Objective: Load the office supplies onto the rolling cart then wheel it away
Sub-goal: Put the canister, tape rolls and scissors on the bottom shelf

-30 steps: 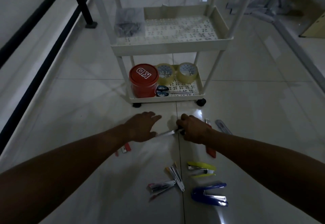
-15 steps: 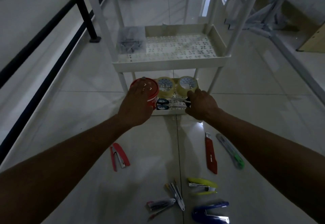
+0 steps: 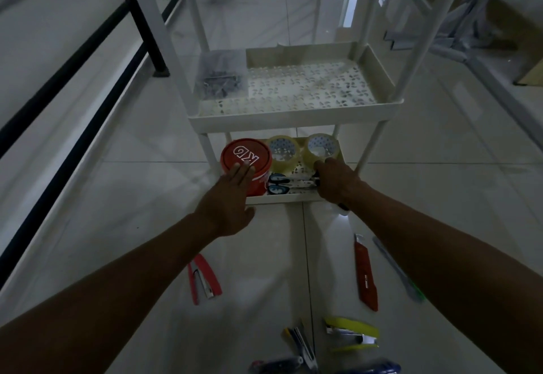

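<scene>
Blue-handled scissors [image 3: 293, 183] crosswise, blades rightward

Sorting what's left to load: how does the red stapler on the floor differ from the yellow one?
The red stapler lies left of the tile seam, lengthwise toward the white rolling cart; the yellow stapler lies right of it, turned crosswise. The red stapler is nearer the cart, the yellow stapler nearer the camera. Both lie on the tiled floor, unloaded.
</scene>
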